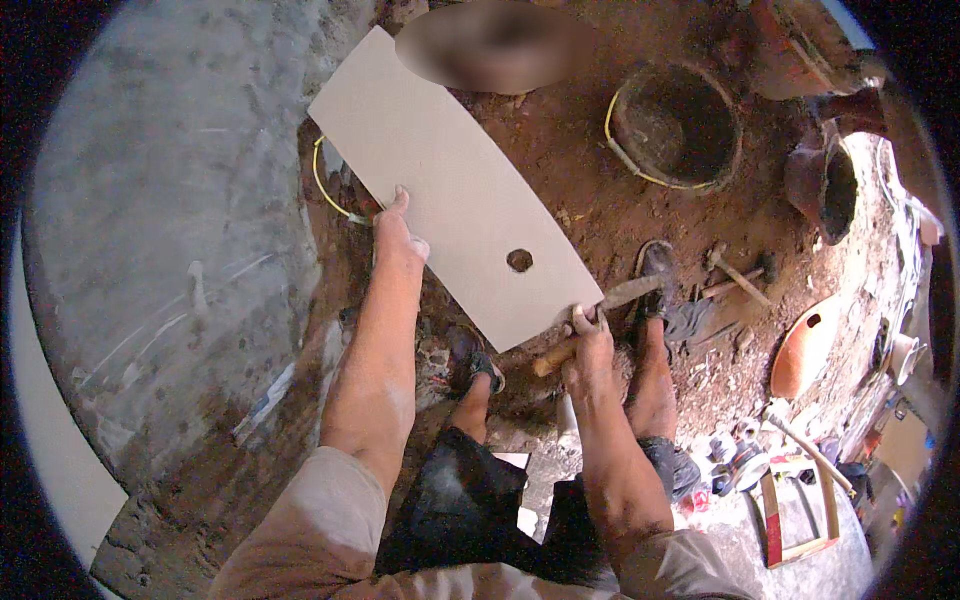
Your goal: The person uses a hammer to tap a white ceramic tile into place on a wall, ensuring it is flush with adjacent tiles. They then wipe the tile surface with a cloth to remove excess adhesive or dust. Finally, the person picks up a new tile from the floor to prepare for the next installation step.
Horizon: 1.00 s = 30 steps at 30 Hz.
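A long, pale beige panel point(440, 170) with a round hole near its close end lies slanted in front of me, held in both hands. My left hand point(400, 232) is closed on its left edge, thumb on top and fingers hidden underneath. My right hand point(590, 335) pinches the near right corner. In that same hand is a tool with a wooden handle point(556, 357) and a flat greyish blade point(632, 290); its exact kind I cannot make out. A yellow bail point(318, 175) shows beside the panel's left edge, the rest of its vessel mostly covered.
Smooth grey concrete point(180, 230) spreads at the left. On the dirt to the right stand a dark bucket point(680, 125) with a yellow bail, a hammer point(738, 275) and an orange piece point(803, 348) with a hole. A wooden frame point(772, 520) lies near right. My feet straddle the ground below.
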### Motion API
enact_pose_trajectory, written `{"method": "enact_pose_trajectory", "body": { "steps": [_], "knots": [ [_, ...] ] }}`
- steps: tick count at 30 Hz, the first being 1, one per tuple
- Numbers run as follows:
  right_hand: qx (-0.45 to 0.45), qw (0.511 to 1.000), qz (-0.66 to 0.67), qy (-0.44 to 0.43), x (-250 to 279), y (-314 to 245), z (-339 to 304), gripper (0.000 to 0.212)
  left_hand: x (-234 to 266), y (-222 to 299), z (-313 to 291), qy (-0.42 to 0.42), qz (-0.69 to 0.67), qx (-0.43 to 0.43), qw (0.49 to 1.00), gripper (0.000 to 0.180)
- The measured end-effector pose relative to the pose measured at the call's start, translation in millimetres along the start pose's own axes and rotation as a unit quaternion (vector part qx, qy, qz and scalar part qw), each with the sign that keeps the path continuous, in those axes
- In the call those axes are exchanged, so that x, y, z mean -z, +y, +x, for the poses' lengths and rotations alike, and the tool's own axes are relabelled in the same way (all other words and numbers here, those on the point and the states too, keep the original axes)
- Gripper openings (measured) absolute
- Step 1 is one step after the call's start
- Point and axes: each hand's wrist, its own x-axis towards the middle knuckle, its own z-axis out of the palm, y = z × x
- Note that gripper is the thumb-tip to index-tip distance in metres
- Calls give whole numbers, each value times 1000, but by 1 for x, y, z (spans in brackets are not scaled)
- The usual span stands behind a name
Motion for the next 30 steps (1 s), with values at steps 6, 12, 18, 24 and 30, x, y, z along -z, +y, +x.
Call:
{"method": "enact_pose_trajectory", "body": {
  "steps": [6,12,18,24,30],
  "knots": [
    [-51,997,46,-17,-5,14,17,13,11,-6,7,26,51,-13,998,53],
    [-41,998,-33,15,-22,-3,-6,13,37,-59,-69,76,199,-98,972,74],
    [7,993,-113,40,32,20,15,28,75,-135,-115,0,130,162,978,83],
    [197,789,-539,220,214,-123,131,50,85,-154,-102,0,187,96,978,85],
    [28,335,-929,158,338,-167,245,38,87,-140,-126,53,120,71,989,97]
  ]
}}
